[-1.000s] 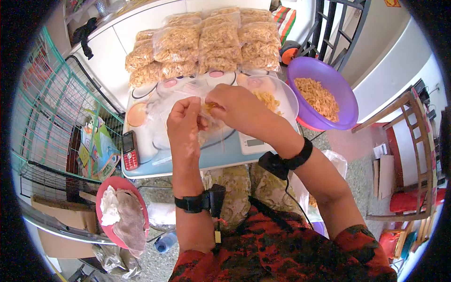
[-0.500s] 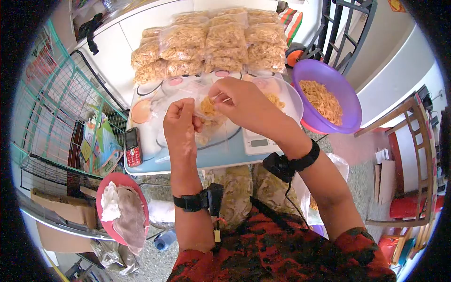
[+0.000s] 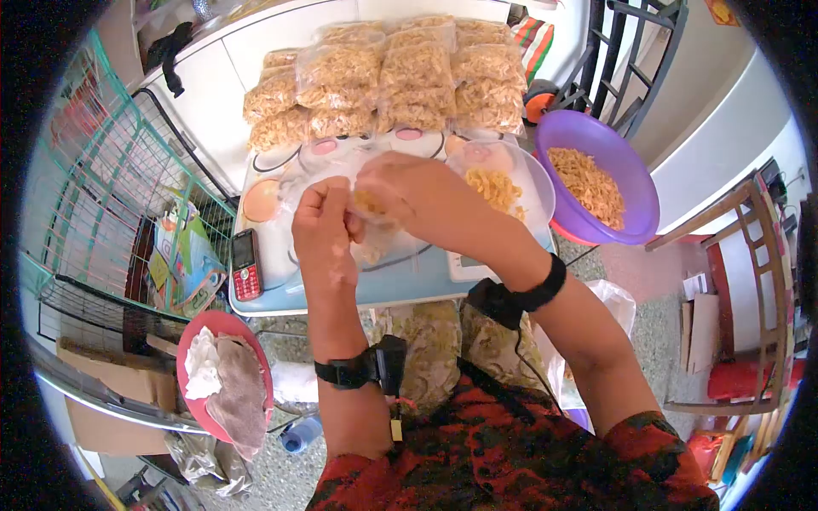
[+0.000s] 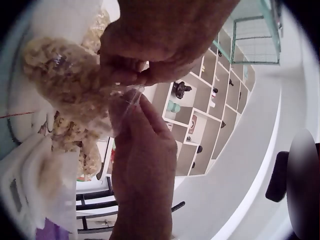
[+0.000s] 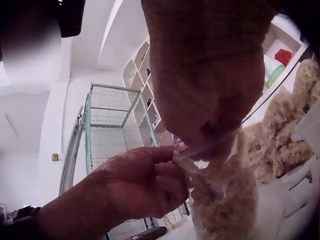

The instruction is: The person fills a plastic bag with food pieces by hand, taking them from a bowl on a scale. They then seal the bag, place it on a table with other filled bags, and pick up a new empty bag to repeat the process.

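In the head view my left hand (image 3: pixel 326 226) pinches the edge of a clear plastic bag (image 4: pixel 65 80) between thumb and forefinger. The bag is filled with yellow-brown dried strips and sits low over the table. Right beside it, my right hand (image 3: pixel 413 192) has its fingers bent at the bag's mouth. Both wrist views show plastic film stretched between the two hands, the right thumb and fingers gripping its edge. The right hand covers part of the bag in the head view. More clear plastic lies on the table (image 3: pixel 294 298) under and behind the left hand.
Filled bags (image 3: pixel 417 77) are stacked at the table's back. A pale bowl (image 3: pixel 545 200) with loose strips (image 3: pixel 492 187) stands on a white scale (image 3: pixel 464 268), partly under the right forearm. Beyond is a purple basin (image 3: pixel 558 128) of strips. A red phone (image 3: pixel 245 268) lies near the left edge.
Over the last half second my right hand has moved left, closer to the left hand, and its forearm now covers the scale's display. My left hand keeps its pinch on the bag.
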`<state>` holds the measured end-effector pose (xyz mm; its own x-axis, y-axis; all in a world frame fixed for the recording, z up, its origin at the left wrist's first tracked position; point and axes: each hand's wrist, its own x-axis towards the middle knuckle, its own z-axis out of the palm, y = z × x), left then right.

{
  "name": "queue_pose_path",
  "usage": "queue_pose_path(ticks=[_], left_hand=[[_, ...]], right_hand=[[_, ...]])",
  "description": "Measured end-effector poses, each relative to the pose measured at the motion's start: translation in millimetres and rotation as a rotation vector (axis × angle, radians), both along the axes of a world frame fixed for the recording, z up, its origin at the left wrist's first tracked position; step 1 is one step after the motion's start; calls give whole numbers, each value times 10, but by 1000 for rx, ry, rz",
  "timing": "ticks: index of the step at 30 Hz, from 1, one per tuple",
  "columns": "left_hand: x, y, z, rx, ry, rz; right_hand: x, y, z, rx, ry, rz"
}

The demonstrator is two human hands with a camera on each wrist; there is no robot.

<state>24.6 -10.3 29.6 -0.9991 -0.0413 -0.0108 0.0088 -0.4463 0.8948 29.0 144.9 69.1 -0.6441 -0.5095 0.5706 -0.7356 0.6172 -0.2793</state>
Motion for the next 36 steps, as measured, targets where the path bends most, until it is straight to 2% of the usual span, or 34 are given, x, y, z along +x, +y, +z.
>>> queue_pose_path(ticks=[1,4,7,10,13,17,22,25,27,30,33,36], left_hand=[[-14,-24,-15,18,13,18],[-51,-77,-53,106,36,29],[-41,-57,-49,156,32,22],[-15,-42,-32,134,-4,-2],[38,-24,29,73,-41,-50],[62,-5,32,53,-63,-81],[16,-10,-12,89,-6,-94],[6,-33,4,125,-11,-70],[8,-49,37,172,8,-71],[24,-41,97,253,68,-92],[41,10,120,284,65,-89],[18,47,19,292,25,-118]], right_hand=[[61,8,66,-60,89,23],[247,144,167,10,55,-72],[225,165,58,131,113,2],[197,89,-51,262,12,-30],[143,-13,-188,258,103,-47],[117,-22,-286,243,45,-67],[244,80,-58,194,-63,-28],[313,309,199,136,-3,14],[290,589,174,49,28,-105],[311,922,227,64,-219,-350],[317,1128,12,113,-306,-450],[235,1119,-40,311,-430,-399]])
